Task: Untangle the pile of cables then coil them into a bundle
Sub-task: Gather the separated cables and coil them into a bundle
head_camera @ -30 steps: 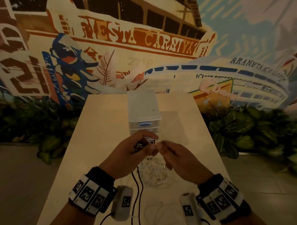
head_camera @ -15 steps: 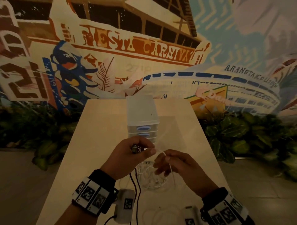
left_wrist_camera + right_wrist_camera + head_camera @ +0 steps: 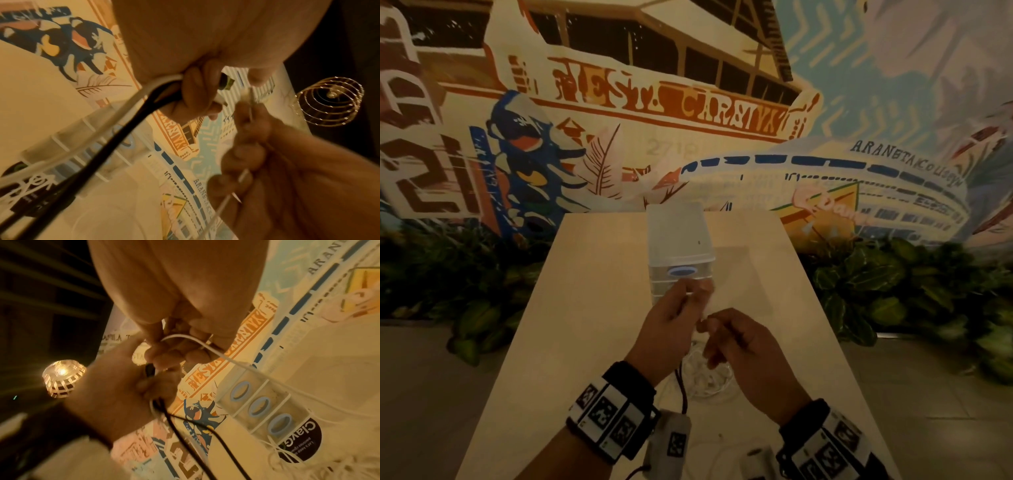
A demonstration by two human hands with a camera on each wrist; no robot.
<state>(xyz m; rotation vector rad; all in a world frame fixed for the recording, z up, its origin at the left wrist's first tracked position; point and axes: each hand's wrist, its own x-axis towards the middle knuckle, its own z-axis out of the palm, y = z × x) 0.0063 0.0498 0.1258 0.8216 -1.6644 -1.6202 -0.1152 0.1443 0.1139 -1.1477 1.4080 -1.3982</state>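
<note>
My left hand (image 3: 681, 308) is raised above the table, its fingers curled round a black cable (image 3: 115, 146) and a white cable (image 3: 164, 78). The black cable (image 3: 682, 383) hangs from it down toward my wrist. My right hand (image 3: 726, 334) is just right of the left and pinches a thin white cable (image 3: 226, 356) that runs down to the table. A tangled pile of white cables (image 3: 709, 377) lies on the table under both hands, partly hidden by them.
A clear plastic drawer unit (image 3: 679, 246) with blue handles stands mid-table just beyond my hands. The pale table (image 3: 592, 308) is narrow, with leafy plants (image 3: 876, 281) along both sides. A painted mural wall is behind. A lit lamp (image 3: 61, 378) hangs overhead.
My left hand has lifted a little, its fingertips now in front of the drawer unit. My right hand has come up closer to the left, still pinching the white cable.
</note>
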